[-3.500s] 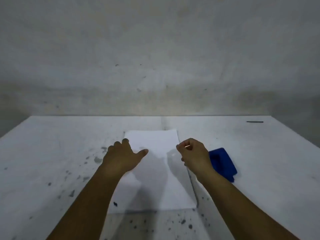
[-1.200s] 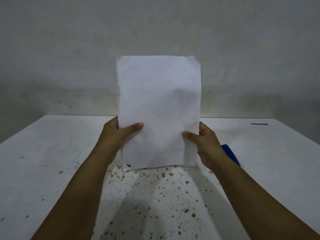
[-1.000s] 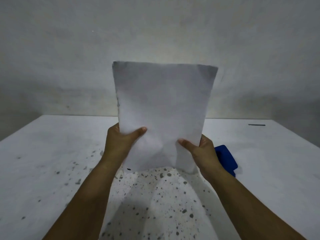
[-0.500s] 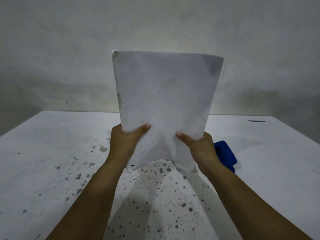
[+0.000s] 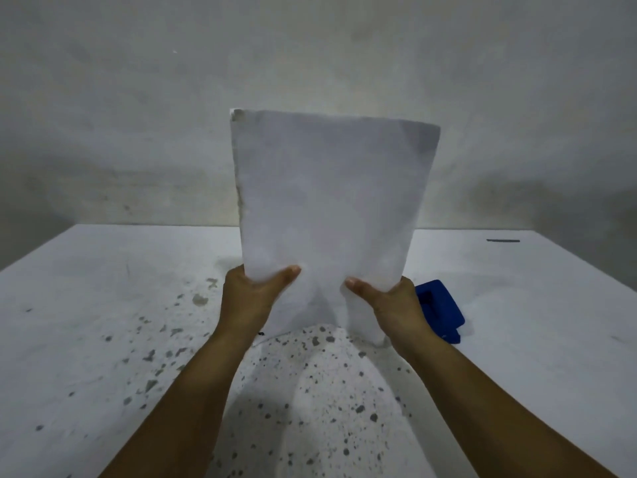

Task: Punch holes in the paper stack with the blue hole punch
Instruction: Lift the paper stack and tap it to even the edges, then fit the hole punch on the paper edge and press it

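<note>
2 bare forearms, left hand (image 5: 250, 298), right hand (image 5: 396, 305), no sleeves visible

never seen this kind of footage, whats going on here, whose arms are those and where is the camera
The camera sits on a person's head, looking forward and down, so the two bare arms are that person's own. The left hand and right hand each grip a lower corner of a white paper stack, holding it upright above a speckled white table. On the table, just right of the right hand, lies a blue hole punch, untouched. A small dark mark shows near the table's far right edge; too small to identify.
</note>
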